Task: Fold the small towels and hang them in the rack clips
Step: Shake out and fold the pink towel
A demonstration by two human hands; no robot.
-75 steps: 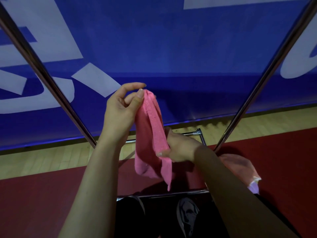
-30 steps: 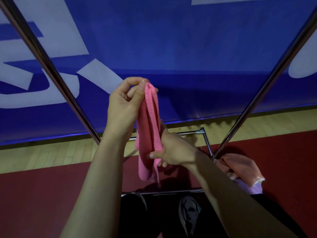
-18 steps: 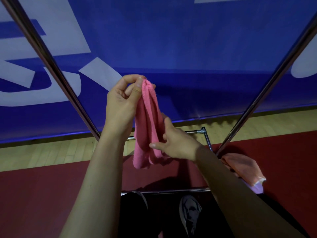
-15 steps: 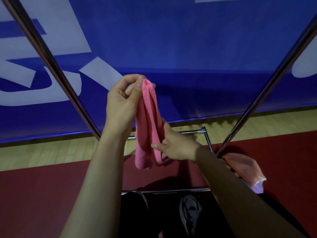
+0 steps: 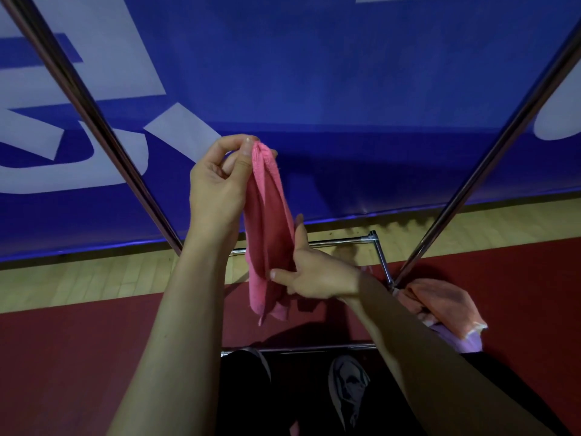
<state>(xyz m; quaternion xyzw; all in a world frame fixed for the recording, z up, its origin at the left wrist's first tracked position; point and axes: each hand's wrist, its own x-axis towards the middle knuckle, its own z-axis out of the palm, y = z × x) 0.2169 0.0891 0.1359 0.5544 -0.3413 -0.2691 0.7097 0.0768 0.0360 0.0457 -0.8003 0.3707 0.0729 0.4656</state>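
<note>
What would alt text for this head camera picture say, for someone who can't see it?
A person's left hand pinches the top of a hanging pink towel while the right hand holds its lower part. Behind stand two slanted metal rack poles, a blue banner and more towels on the floor.

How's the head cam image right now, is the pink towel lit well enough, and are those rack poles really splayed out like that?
Head view: the pink towel is clearly lit and sharp between the left hand and right hand; the bottom of the frame is dark, detail lost there. Head view: the rack poles lean outward, probably wide-angle distortion. Head view: faint glints along the poles, no strong glare.
</note>
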